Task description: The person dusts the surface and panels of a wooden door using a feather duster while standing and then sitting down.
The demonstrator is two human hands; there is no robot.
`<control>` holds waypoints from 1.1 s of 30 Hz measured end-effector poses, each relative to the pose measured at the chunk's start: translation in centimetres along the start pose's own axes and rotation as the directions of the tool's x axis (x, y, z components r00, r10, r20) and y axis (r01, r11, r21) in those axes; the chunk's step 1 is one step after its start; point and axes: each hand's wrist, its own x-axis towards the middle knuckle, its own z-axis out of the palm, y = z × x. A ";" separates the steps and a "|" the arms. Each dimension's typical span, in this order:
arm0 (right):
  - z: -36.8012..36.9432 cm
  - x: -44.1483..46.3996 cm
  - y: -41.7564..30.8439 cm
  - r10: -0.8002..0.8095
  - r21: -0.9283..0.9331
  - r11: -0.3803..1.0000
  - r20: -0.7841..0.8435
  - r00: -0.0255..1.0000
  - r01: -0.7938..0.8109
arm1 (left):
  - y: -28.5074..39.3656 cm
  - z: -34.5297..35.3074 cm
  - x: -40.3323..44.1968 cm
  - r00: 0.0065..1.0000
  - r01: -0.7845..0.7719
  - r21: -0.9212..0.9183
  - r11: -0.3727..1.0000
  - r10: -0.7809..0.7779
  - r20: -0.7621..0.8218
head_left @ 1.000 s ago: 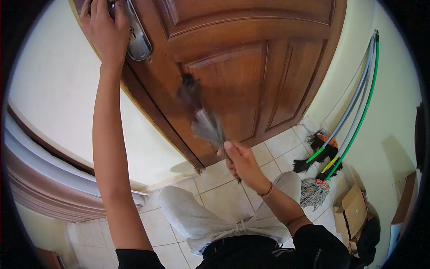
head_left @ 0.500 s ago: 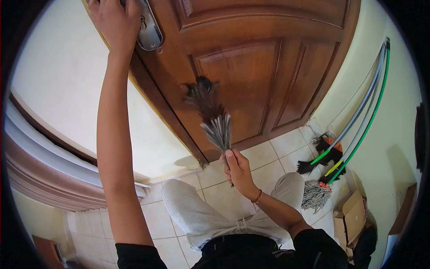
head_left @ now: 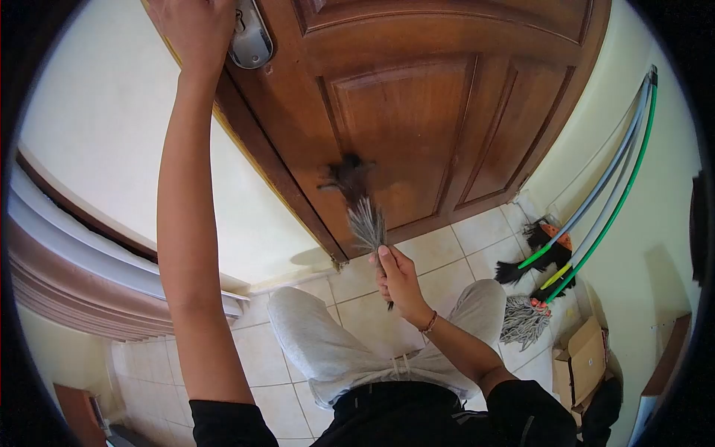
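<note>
My right hand (head_left: pixel 400 281) is closed around the lower part of a feather duster (head_left: pixel 367 223), whose grey lower feathers and blurred black tip point up toward the door. The black tip lies against or just in front of the lower panel of the brown wooden door (head_left: pixel 402 141); contact is hard to judge. My left hand (head_left: pixel 195 30) reaches up to the top edge of the view, right beside the metal lock plate (head_left: pixel 252 46). Its fingers are cut off by the frame, so their grip is hidden.
Brooms with green and grey handles (head_left: pixel 625 175) and a grey string mop head (head_left: pixel 526 322) lean at the right wall. Below them stands an open cardboard box (head_left: pixel 585 361). Pleated curtain-like folds (head_left: pixel 89 298) are at left. The floor is tiled (head_left: pixel 372 328).
The duster's black tip has swept downward along the door, while my right hand stays almost in place. My left hand sits slightly higher in the view, as the door does.
</note>
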 end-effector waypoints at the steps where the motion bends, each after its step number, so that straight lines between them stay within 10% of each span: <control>1: -0.1 -0.2 0.5 -0.045 0.003 0.999 0.003 0.999 0.045 | 0.0 0.1 0.1 1.000 -0.003 0.002 1.000 0.003 -0.006; 29: -2.3 -1.0 5.2 -0.040 -0.020 0.999 -0.012 0.999 0.039 | -2.3 -2.0 0.8 0.981 -0.046 -0.018 0.999 0.048 0.190; 33: -3.1 -0.4 6.4 0.022 -0.029 0.999 -0.028 0.999 -0.023 | -5.2 -1.7 0.2 0.951 -0.305 0.161 0.939 0.289 0.113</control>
